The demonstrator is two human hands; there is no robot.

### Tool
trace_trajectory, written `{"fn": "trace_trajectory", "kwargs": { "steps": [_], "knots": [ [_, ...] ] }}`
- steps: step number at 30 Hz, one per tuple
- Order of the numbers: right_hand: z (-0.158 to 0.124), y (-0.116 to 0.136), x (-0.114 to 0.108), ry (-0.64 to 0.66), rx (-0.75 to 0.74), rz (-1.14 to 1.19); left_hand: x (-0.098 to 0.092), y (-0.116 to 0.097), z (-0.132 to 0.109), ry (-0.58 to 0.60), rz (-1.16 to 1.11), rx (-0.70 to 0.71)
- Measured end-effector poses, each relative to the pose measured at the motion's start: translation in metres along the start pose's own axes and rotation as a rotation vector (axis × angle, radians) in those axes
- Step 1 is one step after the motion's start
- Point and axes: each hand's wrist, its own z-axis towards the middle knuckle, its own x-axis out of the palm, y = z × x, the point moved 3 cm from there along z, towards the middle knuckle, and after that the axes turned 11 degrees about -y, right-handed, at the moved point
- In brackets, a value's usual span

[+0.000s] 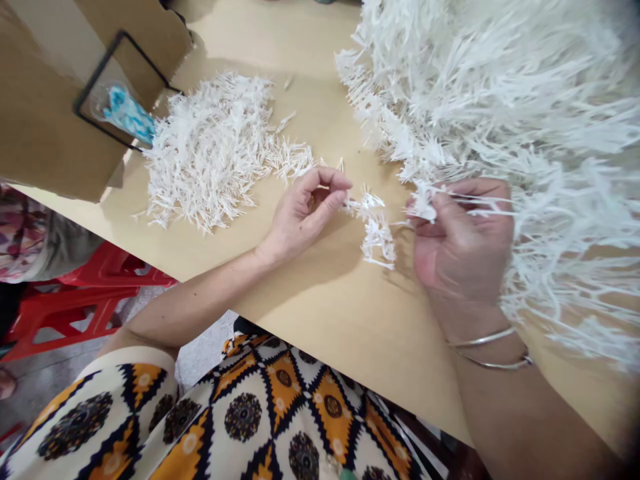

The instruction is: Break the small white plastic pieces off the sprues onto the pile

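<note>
My left hand (314,207) is pinched, thumb against forefinger, at the end of a small white plastic sprig (361,203). My right hand (463,233) is closed around a bunch of white plastic sprigs (424,201), whose thin stems trail to the right past the wrist. Between the hands, loose white pieces (379,241) lie on the table. Beyond my left hand spreads a pile of short white sprigs (210,147). A much larger heap of long white branching strands (490,87) fills the right side, beside and behind my right hand.
A cardboard box (45,87) stands at the far left of the tan table (310,320). Against it are a black wire frame (103,67) and a clear cup with blue and white contents (127,113). Red plastic stools (75,300) and part of another person are below the left edge.
</note>
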Motion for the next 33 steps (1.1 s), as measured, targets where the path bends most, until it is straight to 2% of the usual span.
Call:
{"fn": "trace_trajectory", "kwargs": {
  "steps": [2, 4, 8, 10, 14, 19, 24, 29, 33],
  "knots": [
    [0.001, 0.003, -0.001, 0.004, -0.009, 0.032, -0.004, 0.001, 0.002, -0.063, 0.041, 0.009],
    [0.0, 0.003, 0.0, 0.045, -0.038, -0.004, -0.004, -0.001, 0.002, -0.033, 0.056, 0.013],
    [-0.006, 0.003, 0.001, 0.108, -0.151, -0.098, 0.007, -0.012, -0.005, 0.284, 0.035, -0.016],
    [-0.009, 0.003, 0.002, 0.14, -0.187, -0.089, 0.01, -0.018, -0.009, 0.355, 0.035, -0.023],
    [-0.016, 0.006, 0.004, 0.208, -0.182, -0.184, 0.011, -0.021, -0.01, 0.255, 0.062, -0.024],
    [-0.023, 0.006, 0.005, 0.283, -0.188, -0.26, 0.013, -0.009, -0.008, 0.224, -0.07, -0.17],
    [-0.025, 0.008, 0.005, 0.247, -0.236, -0.251, 0.014, -0.006, -0.007, 0.15, -0.156, -0.23],
    [-0.03, 0.02, 0.011, 0.202, -0.354, -0.339, 0.016, -0.01, -0.009, 0.174, 0.027, -0.215],
    [-0.034, 0.022, 0.013, 0.186, -0.359, -0.361, 0.015, -0.006, -0.009, 0.154, 0.039, -0.225]
  ]
}}
